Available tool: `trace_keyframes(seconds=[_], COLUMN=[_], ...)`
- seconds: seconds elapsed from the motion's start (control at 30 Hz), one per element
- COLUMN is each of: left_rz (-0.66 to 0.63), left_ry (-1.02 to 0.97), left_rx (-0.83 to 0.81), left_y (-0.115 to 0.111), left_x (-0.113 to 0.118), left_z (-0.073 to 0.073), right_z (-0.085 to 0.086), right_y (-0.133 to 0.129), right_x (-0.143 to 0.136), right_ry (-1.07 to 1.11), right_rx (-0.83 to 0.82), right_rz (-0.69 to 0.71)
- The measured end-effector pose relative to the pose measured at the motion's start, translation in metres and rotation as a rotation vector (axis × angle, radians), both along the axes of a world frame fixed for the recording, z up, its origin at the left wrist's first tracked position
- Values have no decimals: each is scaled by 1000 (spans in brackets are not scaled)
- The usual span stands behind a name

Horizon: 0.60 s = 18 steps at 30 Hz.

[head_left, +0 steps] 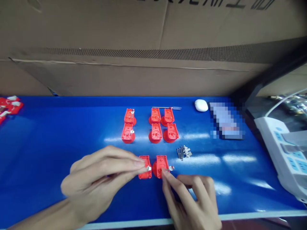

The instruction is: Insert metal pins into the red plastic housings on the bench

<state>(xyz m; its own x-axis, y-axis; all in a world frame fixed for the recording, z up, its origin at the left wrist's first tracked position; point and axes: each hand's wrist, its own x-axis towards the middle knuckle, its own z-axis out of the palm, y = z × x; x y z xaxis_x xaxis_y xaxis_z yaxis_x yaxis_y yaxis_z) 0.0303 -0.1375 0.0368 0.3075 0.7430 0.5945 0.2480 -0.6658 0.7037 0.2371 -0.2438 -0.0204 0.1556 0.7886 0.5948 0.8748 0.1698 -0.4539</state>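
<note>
Two open red plastic housings lie side by side near the table's front. At the left housing (pixel 144 174), my left hand (pixel 105 175) is closed in a pinch, a small white piece (pixel 149 168) showing at its fingertips. My right hand (pixel 192 198) has its thumb and index finger together at the lower edge of the right housing (pixel 161 161); whatever is between them is hidden. Another small white piece (pixel 171 168) sticks out past that housing's right side. Behind stand several more red housings (pixel 156 131), and the two left ones, such as the front one (pixel 128 132), carry small white pieces.
Dark screws (pixel 181 152) and small pale parts (pixel 187 151) lie in a pile right of centre. A screwdriver (pixel 176 108), a white case (pixel 201 105) and a blurred-out phone (pixel 226 119) are farther back. A white power strip (pixel 280 153) stands right; red-and-white parts (pixel 11 105) lie far left.
</note>
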Motion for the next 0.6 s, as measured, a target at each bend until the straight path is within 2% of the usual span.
trace_keyframes(seconds=[0.23, 0.37, 0.5, 0.6], left_rz=[52, 179, 432, 509], left_ry=[106, 204, 165, 172], left_rx=[32, 16, -141, -295], left_y=[-3, -16, -37, -54], left_x=[-2, 2, 7, 15], left_z=[10, 15, 1, -15], right_z=[-4, -11, -12, -11], right_y=[2, 1, 0, 2], right_x=[7, 8, 6, 4], right_ry=[-133, -140, -164, -162], right_rx=[39, 40, 36, 42], right_rz=[107, 123, 106, 118])
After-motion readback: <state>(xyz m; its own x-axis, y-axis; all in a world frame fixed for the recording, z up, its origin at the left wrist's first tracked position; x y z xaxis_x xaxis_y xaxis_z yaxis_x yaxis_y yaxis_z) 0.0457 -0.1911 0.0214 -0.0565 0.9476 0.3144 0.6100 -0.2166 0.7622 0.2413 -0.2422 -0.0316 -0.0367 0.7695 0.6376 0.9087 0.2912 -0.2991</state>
